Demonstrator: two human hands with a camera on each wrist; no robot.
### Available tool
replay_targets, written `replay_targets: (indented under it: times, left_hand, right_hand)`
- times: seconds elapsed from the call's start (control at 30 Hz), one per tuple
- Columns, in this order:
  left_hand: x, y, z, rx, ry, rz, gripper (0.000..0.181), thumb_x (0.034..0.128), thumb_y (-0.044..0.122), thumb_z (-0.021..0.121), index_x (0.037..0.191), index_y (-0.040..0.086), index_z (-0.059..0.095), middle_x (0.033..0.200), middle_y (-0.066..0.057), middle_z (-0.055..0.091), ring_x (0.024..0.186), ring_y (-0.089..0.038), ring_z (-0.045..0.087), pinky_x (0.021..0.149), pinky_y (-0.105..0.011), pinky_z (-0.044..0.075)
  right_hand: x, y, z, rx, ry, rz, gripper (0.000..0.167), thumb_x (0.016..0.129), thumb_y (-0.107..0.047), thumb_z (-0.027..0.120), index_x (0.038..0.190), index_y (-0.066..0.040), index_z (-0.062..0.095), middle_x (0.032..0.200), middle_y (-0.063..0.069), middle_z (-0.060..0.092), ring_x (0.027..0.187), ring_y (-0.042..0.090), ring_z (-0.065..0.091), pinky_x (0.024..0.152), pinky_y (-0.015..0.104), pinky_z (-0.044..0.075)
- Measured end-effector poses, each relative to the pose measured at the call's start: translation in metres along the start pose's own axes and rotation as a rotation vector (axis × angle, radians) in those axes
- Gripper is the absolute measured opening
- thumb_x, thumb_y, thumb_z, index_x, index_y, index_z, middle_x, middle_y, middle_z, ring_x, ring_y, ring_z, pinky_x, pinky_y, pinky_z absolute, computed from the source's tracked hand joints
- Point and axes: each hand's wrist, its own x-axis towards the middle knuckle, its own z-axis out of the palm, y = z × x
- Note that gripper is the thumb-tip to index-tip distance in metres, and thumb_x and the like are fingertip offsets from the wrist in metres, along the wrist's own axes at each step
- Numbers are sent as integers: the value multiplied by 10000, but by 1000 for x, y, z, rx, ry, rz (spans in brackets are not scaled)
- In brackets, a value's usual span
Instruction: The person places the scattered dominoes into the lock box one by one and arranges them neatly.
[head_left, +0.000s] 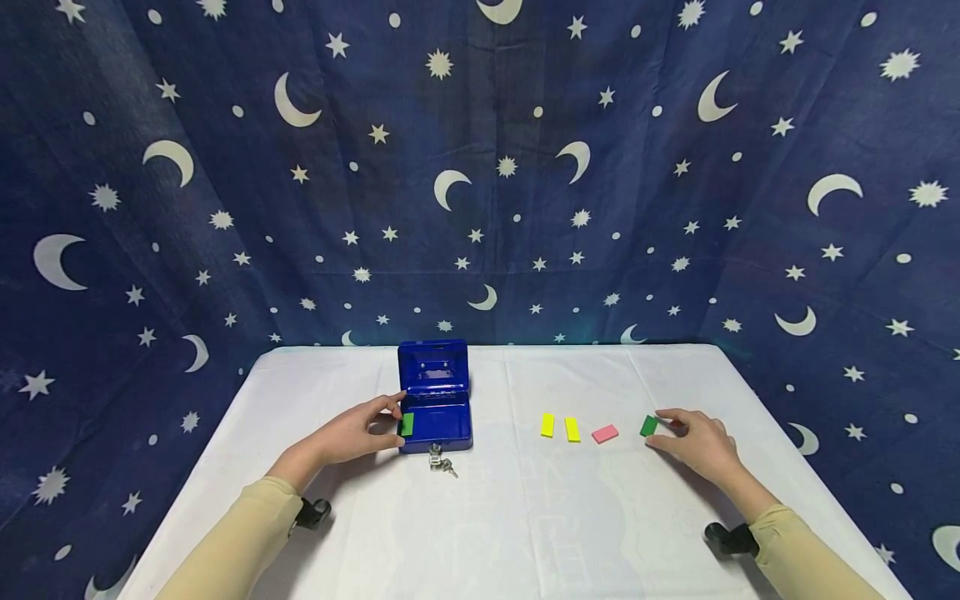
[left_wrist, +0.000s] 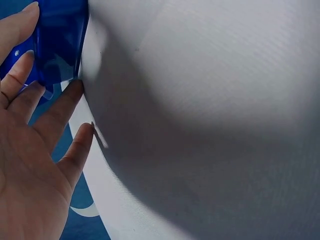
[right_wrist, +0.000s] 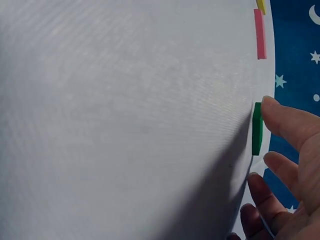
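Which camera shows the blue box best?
The head view: it shows the blue box open and nearly whole. The left wrist view catches only part, partly behind the left hand; the right wrist view, none.

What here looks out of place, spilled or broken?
Nothing looks spilled or broken. Only the pink block seems a bit askew: it lies turned more crosswise than the yellow block beside it. The box stands open with keys at its front, but that seems ordinary.

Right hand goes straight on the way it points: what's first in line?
Likely the green block to the right of the pink block; whether there's any gap left is unclear.
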Motion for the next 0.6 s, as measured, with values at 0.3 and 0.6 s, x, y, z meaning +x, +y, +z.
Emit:
replay_targets:
  times: [0.3,0.6]
  left_hand:
    - [-2,-1,1,-28,-7,15,380,908,355,780,1116,157,531,1629,-65,336,1321,-267,550,1127,-502,388]
    - [-5,0,0,-24,-6,21,378,915,357,770,1126,146,538,1629,-66,338,1327,-284,544,1130,-518,378]
  right_hand:
    - [-6,4,3,23,11,35,742,833,-562,779,1365,-72,611,1284,296,579,1126,497,444,810,622,341]
    - [-10,8,9,25,25,47,728,827,-549,788,1355,-77,619,1263,284,595,1120,495,450,813,632,333]
